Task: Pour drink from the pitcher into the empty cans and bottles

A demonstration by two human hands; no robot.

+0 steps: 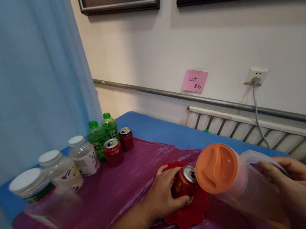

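My left hand (161, 195) is wrapped around a red drink can (184, 182) with a silver top, which leans to the right over a red scalloped plate (184, 218). In my right hand (302, 188) is the handle of a translucent plastic pitcher (256, 198) with an orange lid (217, 168). The pitcher is tilted to the left, its lid close beside the can's top; whether they touch I cannot tell. Some pale liquid shows low in the pitcher.
Two more red cans (114, 152) and two green bottles (96, 137) stand at the back left. Several clear jars (61, 171) with white lids line the left side. Purple plastic sheeting (110, 200) covers the blue surface (143, 125). A radiator (228, 126) runs along the wall.
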